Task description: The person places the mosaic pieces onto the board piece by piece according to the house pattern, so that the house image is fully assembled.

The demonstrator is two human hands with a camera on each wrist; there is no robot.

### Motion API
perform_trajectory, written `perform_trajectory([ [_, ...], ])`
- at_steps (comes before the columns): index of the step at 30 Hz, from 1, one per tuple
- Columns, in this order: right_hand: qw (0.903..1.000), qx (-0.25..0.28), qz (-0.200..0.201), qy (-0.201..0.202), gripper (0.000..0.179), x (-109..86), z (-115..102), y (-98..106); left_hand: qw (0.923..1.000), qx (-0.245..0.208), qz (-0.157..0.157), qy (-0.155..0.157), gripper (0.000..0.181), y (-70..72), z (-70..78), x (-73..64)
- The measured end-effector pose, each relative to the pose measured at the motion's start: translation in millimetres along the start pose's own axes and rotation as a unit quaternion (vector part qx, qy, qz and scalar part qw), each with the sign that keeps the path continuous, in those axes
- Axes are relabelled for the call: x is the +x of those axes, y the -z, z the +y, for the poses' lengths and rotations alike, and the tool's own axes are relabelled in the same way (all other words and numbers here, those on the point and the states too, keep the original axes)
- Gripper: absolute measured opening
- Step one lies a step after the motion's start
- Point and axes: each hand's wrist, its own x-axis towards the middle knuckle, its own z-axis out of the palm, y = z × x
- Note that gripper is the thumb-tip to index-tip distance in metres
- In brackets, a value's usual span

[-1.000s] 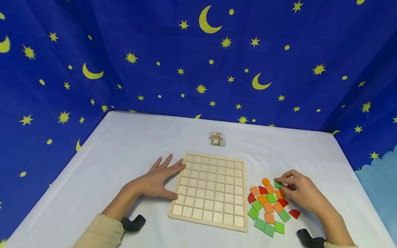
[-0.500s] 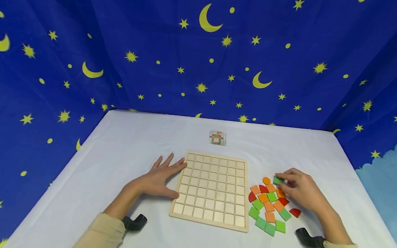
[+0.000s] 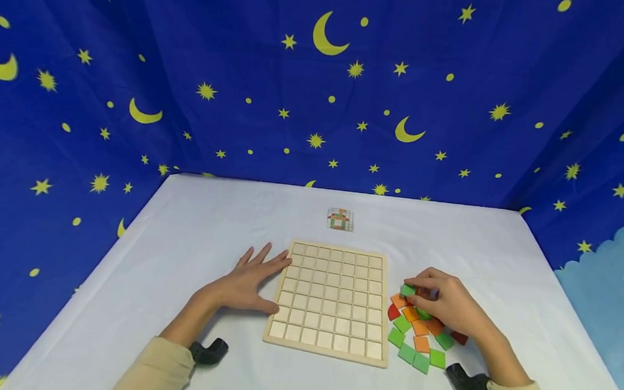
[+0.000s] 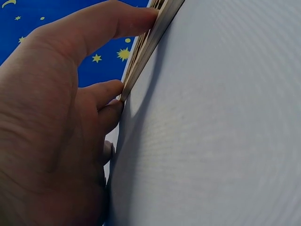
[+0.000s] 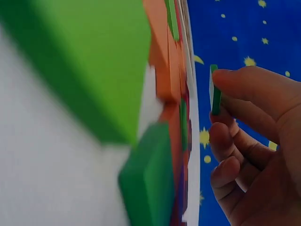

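Note:
A wooden grid board [image 3: 330, 302] lies flat on the white table, its square cells bare. My left hand [image 3: 243, 283] rests at the board's left edge with fingers spread; in the left wrist view the thumb and fingertips touch the board's rim [image 4: 149, 44]. Between thumb and fingers, my right hand [image 3: 448, 300] pinches a green square tile [image 3: 407, 290]. In the right wrist view this green tile [image 5: 216, 92] is held apart from the table. Beneath and beside that hand spread loose tiles in orange, green and red, partly hidden by it, such as an orange square [image 3: 421, 344].
A small card with a coloured grid picture [image 3: 340, 219] lies beyond the board. Star-patterned blue cloth [image 3: 319, 99] walls the table at the back and sides. Black wrist devices [image 3: 210, 351] sit on both wrists, low over the table [image 3: 255, 378].
My right hand has moved left, toward the board, carrying the green tile from the far right of the pile. The left hand and the board stay put.

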Motion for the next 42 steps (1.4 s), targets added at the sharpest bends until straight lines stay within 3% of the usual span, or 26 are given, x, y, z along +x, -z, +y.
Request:
perform_trajectory([
  [10,0.9984,0.036,-0.04,0.015,0.029,7.1,-21.9,-17.0,0.9997,-0.018,0.002,0.018,0.101,-3.3,2.0,-10.1],
  [13,0.9974,0.041,-0.046,0.037,0.027,7.4,-28.4,-22.4,0.9996,-0.017,0.002,0.024,0.102,-5.2,0.9,-12.4],
  [18,0.9955,0.031,-0.041,0.08,0.027,9.6,-34.9,-27.7,0.9995,-0.023,0.005,0.023,0.1,-5.3,1.7,-11.7],
  [33,0.9908,0.039,-0.068,0.11,0.028,23.8,-59.3,-39.5,0.9993,-0.029,0.002,0.022,0.099,-2.2,2.8,-8.2],
  [42,0.9891,-0.011,-0.073,0.127,0.029,32.4,-77.5,-38.9,0.9997,-0.019,0.001,0.014,0.099,1.8,2.5,-1.1],
])
